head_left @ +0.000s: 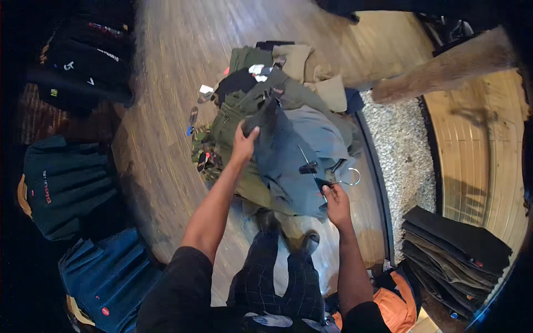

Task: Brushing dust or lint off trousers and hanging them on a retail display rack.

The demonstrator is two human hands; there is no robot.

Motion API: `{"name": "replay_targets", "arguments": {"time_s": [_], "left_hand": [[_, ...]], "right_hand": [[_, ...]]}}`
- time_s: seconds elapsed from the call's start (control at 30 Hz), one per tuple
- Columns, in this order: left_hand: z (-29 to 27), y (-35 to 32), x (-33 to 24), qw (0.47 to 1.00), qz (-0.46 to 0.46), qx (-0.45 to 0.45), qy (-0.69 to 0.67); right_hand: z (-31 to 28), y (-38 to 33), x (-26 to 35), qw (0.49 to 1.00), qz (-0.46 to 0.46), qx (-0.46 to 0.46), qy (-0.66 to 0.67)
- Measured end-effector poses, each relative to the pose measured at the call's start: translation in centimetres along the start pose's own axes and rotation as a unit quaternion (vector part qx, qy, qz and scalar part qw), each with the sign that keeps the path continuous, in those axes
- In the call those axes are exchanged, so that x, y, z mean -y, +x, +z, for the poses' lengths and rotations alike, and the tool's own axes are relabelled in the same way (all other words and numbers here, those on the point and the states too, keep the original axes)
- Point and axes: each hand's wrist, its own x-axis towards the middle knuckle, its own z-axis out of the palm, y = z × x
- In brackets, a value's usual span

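Ahead of me on the floor lies a heap of folded clothes (241, 114) in olive, khaki, camouflage and black. Over its near side I hold dark grey trousers (277, 150), their upper end pinched by my left hand (244, 144), thumb on top. My right hand (337, 205) is closed on the end of a clip hanger (308, 167), beside the lower right part of the trousers. The hanger has a thin metal bar, black clips and a curved metal hook pointing right. Whether a clip grips the cloth I cannot tell. Lighter blue-grey cloth (319, 133) lies behind the trousers.
Dark shirts (72, 183) hang along the left. To the right, a strip of white pebbles (397, 144) with a dark edge runs beside a log (444, 66) and wooden planks (461, 150). A stack of folded dark trousers (449, 250) and an orange garment (394, 305) are at lower right.
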Motion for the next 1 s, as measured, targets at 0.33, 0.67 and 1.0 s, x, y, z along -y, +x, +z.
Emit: {"name": "replay_targets", "arguments": {"time_s": [0.33, 0.67, 1.0], "left_hand": [[11.8, -18.9, -20.9, 0.949, 0.075, 0.306, 0.007], [23.9, -33.8, -37.4, 0.865, 0.074, 0.493, 0.046], [33.0, -43.8, -39.8, 0.855, 0.168, 0.49, 0.026]], "right_hand": [[-15.0, -10.7, 18.6, 0.838, -0.41, -0.041, -0.357], [-32.4, -25.3, 27.2, 0.801, -0.455, 0.012, -0.389], [-42.6, -33.7, 26.9, 0.875, -0.365, -0.082, -0.309]]}}
